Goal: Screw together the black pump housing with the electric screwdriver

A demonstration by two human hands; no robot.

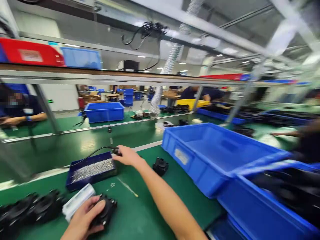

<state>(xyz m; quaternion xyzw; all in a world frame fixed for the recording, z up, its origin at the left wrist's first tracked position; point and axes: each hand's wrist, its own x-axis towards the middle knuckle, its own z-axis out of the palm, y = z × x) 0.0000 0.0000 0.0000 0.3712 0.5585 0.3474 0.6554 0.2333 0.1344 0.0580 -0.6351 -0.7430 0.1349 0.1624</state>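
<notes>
Steadying a black part (105,213) on our bench, left hand (83,216) clasped around it | right hand (127,155) closed on a small black piece (116,152) beside the screw tray (92,170), within our easy reach

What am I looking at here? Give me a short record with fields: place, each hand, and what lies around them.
Place: green workbench on a factory line
Left hand: grips a black plastic part resting on the bench
Right hand: reaches to a small black object with a cable, at the edge of the screw tray
Nearby: another black part lying apart; more black parts at left; large blue bin at right
Others: a person's arm across the conveyor
</notes>
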